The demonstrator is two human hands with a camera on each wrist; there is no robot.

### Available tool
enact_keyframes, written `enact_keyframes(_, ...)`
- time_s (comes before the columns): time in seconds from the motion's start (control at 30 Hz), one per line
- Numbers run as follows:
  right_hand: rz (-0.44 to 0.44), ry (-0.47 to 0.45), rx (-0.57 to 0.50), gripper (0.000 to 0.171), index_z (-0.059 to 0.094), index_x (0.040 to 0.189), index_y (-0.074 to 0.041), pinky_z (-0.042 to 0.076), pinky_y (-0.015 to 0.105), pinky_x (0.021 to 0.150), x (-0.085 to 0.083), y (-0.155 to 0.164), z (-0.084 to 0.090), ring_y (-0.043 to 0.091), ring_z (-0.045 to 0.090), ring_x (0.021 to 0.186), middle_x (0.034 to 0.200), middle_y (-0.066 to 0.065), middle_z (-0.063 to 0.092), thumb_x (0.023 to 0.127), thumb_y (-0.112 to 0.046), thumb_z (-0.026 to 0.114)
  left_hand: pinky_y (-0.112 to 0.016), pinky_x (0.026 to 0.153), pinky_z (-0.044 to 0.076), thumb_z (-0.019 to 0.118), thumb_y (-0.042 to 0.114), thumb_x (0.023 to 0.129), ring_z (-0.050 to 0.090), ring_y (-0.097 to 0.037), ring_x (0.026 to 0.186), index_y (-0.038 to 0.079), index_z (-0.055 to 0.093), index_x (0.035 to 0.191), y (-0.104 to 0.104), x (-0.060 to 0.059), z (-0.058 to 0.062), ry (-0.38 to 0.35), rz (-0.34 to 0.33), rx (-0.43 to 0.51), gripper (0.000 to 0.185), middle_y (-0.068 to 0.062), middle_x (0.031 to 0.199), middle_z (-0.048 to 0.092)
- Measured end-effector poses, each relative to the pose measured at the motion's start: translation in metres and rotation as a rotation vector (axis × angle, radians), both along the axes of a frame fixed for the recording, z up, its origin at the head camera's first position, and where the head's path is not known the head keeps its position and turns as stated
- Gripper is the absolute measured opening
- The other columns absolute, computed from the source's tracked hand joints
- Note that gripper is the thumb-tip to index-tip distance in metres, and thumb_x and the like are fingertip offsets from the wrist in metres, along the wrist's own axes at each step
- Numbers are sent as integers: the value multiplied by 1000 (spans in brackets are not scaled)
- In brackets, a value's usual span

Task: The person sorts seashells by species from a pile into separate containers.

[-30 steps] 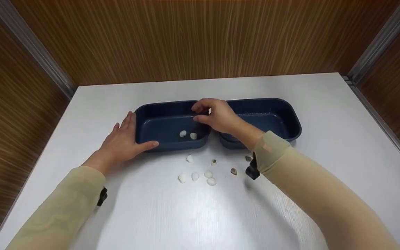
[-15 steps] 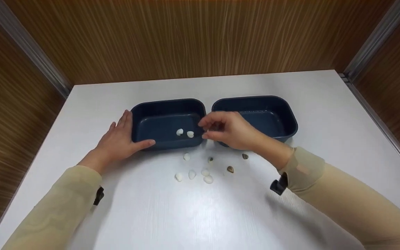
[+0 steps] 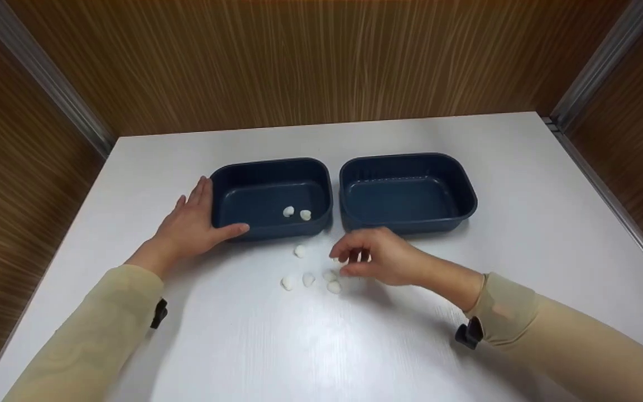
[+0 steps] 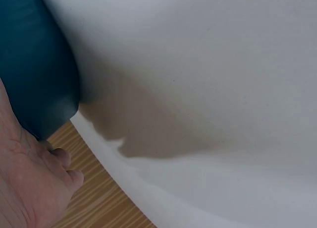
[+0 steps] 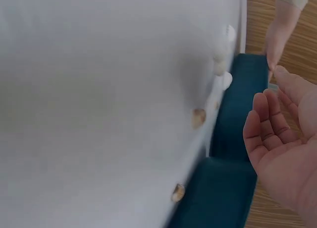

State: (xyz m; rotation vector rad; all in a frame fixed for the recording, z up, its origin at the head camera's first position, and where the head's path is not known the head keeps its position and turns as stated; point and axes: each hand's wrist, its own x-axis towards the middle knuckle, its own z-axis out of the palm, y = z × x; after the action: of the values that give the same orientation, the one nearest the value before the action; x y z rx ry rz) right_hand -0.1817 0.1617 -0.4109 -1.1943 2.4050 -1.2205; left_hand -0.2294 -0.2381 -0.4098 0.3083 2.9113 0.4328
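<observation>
Two dark blue trays stand side by side on the white table [image 3: 277, 346]. The left tray [image 3: 270, 166] holds two white shells [image 3: 297, 213]; the right tray [image 3: 406, 157] holds nothing. My left hand [image 3: 196, 220] rests flat against the left tray's left wall, thumb along its front; the left wrist view shows that wall [image 4: 37, 64] beside the hand [image 4: 29, 188]. My right hand [image 3: 344, 262] hovers with loosely curled fingers over several loose white shells [image 3: 308, 279] in front of the trays, holding nothing. Two brown shells [image 5: 198, 117] show in the right wrist view, near the palm [image 5: 282, 143].
Wood-panelled walls [image 3: 299, 61] close in the table at the back and both sides, with metal strips [image 3: 595, 67] in the corners. Bare tabletop lies to the right of the trays and toward me.
My right hand has drawn back from over the left tray and come down to the loose shells on the table. The left hand has stayed against the tray.
</observation>
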Motion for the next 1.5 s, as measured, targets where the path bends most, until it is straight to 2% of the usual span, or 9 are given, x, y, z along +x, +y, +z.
enact_keyframes(0.3, 25, 73, 82, 29, 78, 112, -8, 58, 25, 73, 13, 1, -20, 10, 68, 81, 93, 5, 74, 85, -5, 88, -59, 129, 1, 48, 92, 88, -2, -36, 163, -6, -10, 165, 1, 0, 2, -5, 5, 1, 137, -24, 175, -9)
enact_keyframes(0.5, 57, 102, 88, 33, 77, 116, -6, 57, 27, 75, 16, -1, -26, 18, 68, 84, 94, 7, 72, 85, -3, 87, -59, 129, 1, 49, 90, 88, -1, -37, 163, -7, -9, 165, 2, 1, 3, 2, 1, 12, 137, -25, 175, -7)
enact_keyframes(0.73, 60, 105, 108, 37, 76, 121, -4, 59, 29, 80, 18, -3, -28, 21, 68, 88, 98, 9, 71, 85, -1, 87, -59, 129, 2, 50, 90, 89, -1, -37, 163, -7, -9, 165, 1, 0, 2, 4, -3, 11, 136, -25, 175, -7)
enact_keyframes(1.0, 49, 105, 153, 41, 75, 126, -5, 57, 28, 78, 19, -5, -29, 20, 66, 87, 100, 8, 71, 86, -2, 86, -60, 129, 1, 48, 90, 90, -3, -38, 163, -7, -10, 164, 1, 3, 3, 0, -14, 7, 135, -25, 175, -9)
enact_keyframes(1.5, 42, 151, 188, 40, 76, 124, -8, 54, 26, 76, 21, -8, -33, 18, 64, 82, 100, 6, 69, 86, -1, 86, -60, 129, 2, 49, 89, 90, -2, -38, 163, -8, -10, 164, 1, 2, 4, -2, -15, 7, 135, -26, 175, -8)
